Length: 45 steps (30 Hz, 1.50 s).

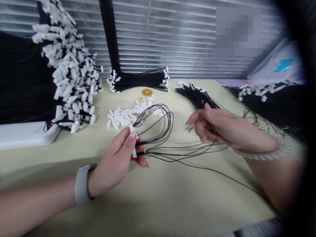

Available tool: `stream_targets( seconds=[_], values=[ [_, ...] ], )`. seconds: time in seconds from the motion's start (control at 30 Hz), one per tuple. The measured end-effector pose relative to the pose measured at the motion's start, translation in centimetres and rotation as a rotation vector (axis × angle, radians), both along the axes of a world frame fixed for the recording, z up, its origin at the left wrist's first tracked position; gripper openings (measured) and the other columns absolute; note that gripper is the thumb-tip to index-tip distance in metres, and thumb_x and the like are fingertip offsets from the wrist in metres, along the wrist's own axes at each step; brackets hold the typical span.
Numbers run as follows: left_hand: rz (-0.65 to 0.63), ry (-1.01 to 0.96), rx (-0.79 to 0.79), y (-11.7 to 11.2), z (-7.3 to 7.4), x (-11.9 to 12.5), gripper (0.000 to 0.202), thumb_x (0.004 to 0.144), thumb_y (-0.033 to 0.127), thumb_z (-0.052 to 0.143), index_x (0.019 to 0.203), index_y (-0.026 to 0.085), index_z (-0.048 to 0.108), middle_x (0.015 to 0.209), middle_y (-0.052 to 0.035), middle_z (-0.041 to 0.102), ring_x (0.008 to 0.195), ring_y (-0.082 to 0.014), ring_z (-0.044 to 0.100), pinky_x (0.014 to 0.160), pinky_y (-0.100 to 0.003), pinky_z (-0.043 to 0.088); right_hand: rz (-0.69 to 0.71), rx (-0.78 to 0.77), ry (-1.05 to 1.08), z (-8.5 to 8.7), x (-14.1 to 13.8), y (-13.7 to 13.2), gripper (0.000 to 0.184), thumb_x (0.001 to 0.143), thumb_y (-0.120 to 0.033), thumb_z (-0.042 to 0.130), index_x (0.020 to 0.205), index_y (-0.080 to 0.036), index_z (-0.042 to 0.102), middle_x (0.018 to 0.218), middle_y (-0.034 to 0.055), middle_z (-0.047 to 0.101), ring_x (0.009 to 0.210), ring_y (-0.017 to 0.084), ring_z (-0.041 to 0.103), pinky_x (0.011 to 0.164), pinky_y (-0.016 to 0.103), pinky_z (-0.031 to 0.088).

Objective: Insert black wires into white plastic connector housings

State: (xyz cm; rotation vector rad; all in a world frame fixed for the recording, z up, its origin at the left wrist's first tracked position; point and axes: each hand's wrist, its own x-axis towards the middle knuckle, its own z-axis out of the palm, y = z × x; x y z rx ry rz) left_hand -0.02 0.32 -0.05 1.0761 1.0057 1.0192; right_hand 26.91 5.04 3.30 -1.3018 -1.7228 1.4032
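Note:
My left hand [123,144] is closed, thumb pressed over a white connector [134,152] with thin black wires coming out of it. Some of these wires [170,123] bend back in a loop above the fingers; others trail right across the table and pass beneath my right wrist. My right hand [207,123] hovers at the near end of a bundle of black wires [194,93], fingers curled and thumb on top. What lies between those fingers is hidden. Loose white connectors [120,117] are scattered in a pile just beyond my left hand.
A tall heap of black cables with white connectors [71,72] stands at left above a white case [27,135]. Tied cables [140,81] lie at the back beside a yellow ring [147,92]. More black cables [278,105] and a plastic bag [271,65] sit at right, before window blinds.

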Motion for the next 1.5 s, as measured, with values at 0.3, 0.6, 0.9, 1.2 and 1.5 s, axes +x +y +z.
stream_targets(
  seconds=[0.3, 0.6, 0.9, 1.2, 1.5],
  values=[
    [-0.035, 0.014, 0.043, -0.1, 0.3, 0.1, 0.021, 0.088, 0.038, 0.038, 0.082, 0.018, 0.043, 0.077, 0.0019, 0.049, 0.058, -0.0087, 0.056, 0.059, -0.029, 0.052, -0.696, 0.500, 0.523, 0.9, 0.8, 1.7, 0.005, 0.082, -0.027, 0.048, 0.084, -0.023, 0.047, 0.056, -0.0063, 0.037, 0.034, 0.004, 0.029, 0.035, 0.023, 0.021],
    [-0.065, -0.004, -0.056, 0.3, 0.2, 0.0, 0.023, 0.087, 0.039, 0.039, 0.079, 0.018, 0.041, 0.067, 0.0046, 0.046, 0.050, -0.0088, 0.056, 0.055, -0.029, 0.053, -0.616, 0.553, 0.411, 0.2, -0.4, 1.2, 0.007, 0.081, -0.025, 0.053, 0.084, -0.025, 0.047, 0.057, -0.0047, 0.047, 0.036, 0.006, 0.034, 0.035, 0.022, 0.024],
    [-0.206, 0.065, -0.084, 0.2, 0.1, -0.1, 0.026, 0.087, 0.042, 0.037, 0.079, 0.018, 0.042, 0.063, 0.0049, 0.047, 0.046, -0.0097, 0.057, 0.050, -0.026, 0.051, 0.023, 0.803, -0.281, -1.0, -5.7, -4.0, 0.008, 0.079, -0.018, 0.057, 0.083, -0.020, 0.063, 0.071, 0.0004, 0.058, 0.064, 0.008, 0.052, 0.059, 0.022, 0.042],
    [-0.269, 0.132, -0.091, 0.2, 0.2, 0.0, 0.026, 0.086, 0.043, 0.037, 0.078, 0.019, 0.043, 0.065, 0.0039, 0.047, 0.049, -0.0088, 0.055, 0.053, -0.026, 0.051, 0.112, 0.829, -0.358, -1.4, -7.2, -4.7, 0.013, 0.083, -0.016, 0.047, 0.078, -0.017, 0.058, 0.064, -0.0006, 0.049, 0.060, 0.008, 0.045, 0.056, 0.021, 0.035],
    [-0.322, 0.158, -0.087, 0.1, 0.1, 0.0, 0.026, 0.086, 0.043, 0.038, 0.079, 0.019, 0.043, 0.065, 0.0040, 0.046, 0.052, -0.0087, 0.054, 0.055, -0.027, 0.052, 0.133, 0.813, -0.401, -2.0, -7.6, -4.6, 0.015, 0.084, -0.018, 0.045, 0.077, -0.016, 0.058, 0.065, 0.0001, 0.049, 0.062, 0.009, 0.043, 0.058, 0.023, 0.034]
  ],
)
